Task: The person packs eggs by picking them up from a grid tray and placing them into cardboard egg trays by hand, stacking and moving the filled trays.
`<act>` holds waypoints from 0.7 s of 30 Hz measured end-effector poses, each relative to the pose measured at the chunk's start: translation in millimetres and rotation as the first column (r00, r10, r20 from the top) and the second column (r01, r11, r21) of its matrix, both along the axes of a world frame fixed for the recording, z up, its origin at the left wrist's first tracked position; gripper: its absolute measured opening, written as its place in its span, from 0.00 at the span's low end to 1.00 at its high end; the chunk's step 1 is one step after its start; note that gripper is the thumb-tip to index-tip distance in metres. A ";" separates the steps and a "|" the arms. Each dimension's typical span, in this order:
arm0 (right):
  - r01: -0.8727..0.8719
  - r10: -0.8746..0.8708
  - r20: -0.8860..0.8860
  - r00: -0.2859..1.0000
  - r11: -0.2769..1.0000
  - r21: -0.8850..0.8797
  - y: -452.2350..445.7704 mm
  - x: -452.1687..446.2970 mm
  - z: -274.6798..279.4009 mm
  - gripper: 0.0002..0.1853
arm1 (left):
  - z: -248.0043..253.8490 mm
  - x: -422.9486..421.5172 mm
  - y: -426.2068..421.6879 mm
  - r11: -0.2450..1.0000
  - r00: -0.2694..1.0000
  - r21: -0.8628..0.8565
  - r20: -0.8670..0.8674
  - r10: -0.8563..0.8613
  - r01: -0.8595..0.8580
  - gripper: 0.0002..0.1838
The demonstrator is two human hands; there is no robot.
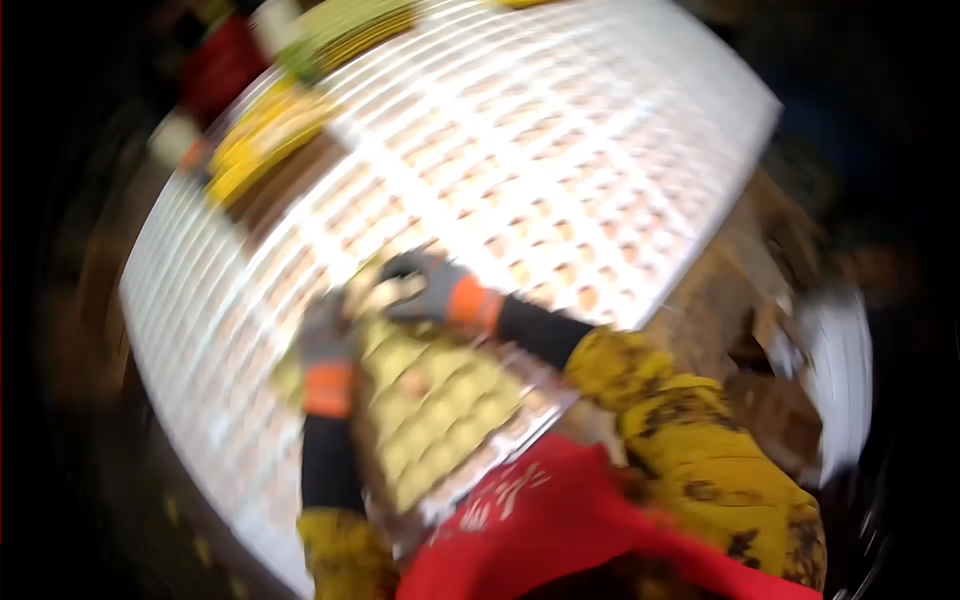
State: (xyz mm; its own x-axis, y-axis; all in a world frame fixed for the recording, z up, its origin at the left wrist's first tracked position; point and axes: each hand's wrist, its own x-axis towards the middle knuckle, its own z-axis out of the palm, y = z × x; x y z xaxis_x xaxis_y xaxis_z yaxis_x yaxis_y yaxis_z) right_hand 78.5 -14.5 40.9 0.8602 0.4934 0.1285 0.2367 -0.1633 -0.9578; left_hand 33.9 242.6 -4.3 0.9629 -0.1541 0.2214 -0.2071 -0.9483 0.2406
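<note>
Both my hands wear grey gloves with orange cuffs and are blurred by motion. They come together over the far end of a yellow egg tray (440, 410) with cup-shaped hollows. My right hand (425, 285) curls its fingers around a pale, egg-like shape (402, 290). My left hand (328, 325) lies at the tray's left far edge beside more pale shapes, its fingertips smeared. One brownish egg (413, 381) sits in the yellow tray. Under that tray, a clear plastic tray (545, 405) shows at the right edge, with eggs in it.
A broad, bright white surface (700, 190) holds rows of many eggs. At the back left are a yellow tray stack (265, 140) and a greenish-yellow stack (365, 25). Another person's gloved hand (195, 155) is near the first stack. Cardboard (775, 420) lies at right.
</note>
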 end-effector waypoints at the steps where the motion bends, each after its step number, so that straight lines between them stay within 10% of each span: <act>1: 0.044 -0.005 -0.119 0.993 0.943 0.329 1.9 8.6 -20.7 0.25 | -4.9 6.0 4.9 0.996 0.992 0.088 -0.123 0.027 -0.016 0.28; 3: 0.137 0.302 -0.476 0.826 0.712 0.689 6.3 23.7 -42.7 0.32 | -35.2 18.2 38.1 0.978 0.996 -0.203 -0.070 -0.053 0.038 0.26; 4: 0.067 0.162 -0.375 0.913 0.846 0.529 8.0 25.8 -19.7 0.31 | 5.3 11.2 11.6 0.790 0.978 -0.586 -0.190 0.084 -0.182 0.25; 5: 0.049 0.033 -0.240 0.970 0.943 0.329 11.0 26.7 4.0 0.30 | 7.9 11.6 24.0 0.765 0.979 -0.619 -0.192 0.070 -0.176 0.25; 6: 0.050 -0.076 0.251 0.965 0.993 0.110 34.3 40.8 -8.3 0.29 | 13.4 11.3 29.4 0.833 0.995 -0.554 -0.091 -0.050 -0.009 0.27; 7: 0.054 -0.034 0.269 0.962 0.996 -0.067 25.4 37.9 9.3 0.28 | 17.5 10.2 37.6 0.866 0.985 -0.474 0.010 -0.174 0.158 0.28; 10: 0.224 0.328 0.453 0.829 0.547 -0.806 84.9 40.5 -10.8 0.26 | 95.0 -45.9 -8.4 0.098 0.869 -0.874 -0.485 -0.101 -0.477 0.31; 12: 0.353 0.462 0.398 0.792 0.185 -0.917 108.6 40.1 -27.0 0.26 | 91.3 -56.0 6.4 0.709 0.955 -0.689 -0.286 -0.075 -0.151 0.25; 13: 0.341 0.431 0.394 0.812 0.197 -0.919 113.4 43.6 -33.3 0.26 | 89.4 -61.3 15.1 0.900 0.979 -0.435 -0.173 -0.108 0.023 0.23; 16: 0.341 0.341 0.476 0.811 0.386 -0.857 114.1 63.1 -64.0 0.20 | 101.4 -79.4 3.0 0.613 0.936 -0.753 -0.348 -0.059 -0.241 0.21; 17: 0.308 0.246 0.474 0.846 0.500 -0.809 97.3 52.3 -44.7 0.19 | 96.7 -79.6 15.0 -0.008 0.846 -0.884 -0.445 -0.294 -0.467 0.22; 20: 0.362 -0.278 0.256 0.926 0.848 -0.388 43.4 10.7 11.8 0.19 | 80.4 -113.5 23.4 0.037 0.906 -0.905 -0.424 0.005 -0.424 0.26; 21: 0.548 -0.546 0.144 0.825 0.836 0.031 43.8 -4.8 11.8 0.26 | 50.5 -128.3 43.5 0.628 0.969 -0.738 -0.184 0.167 -0.248 0.30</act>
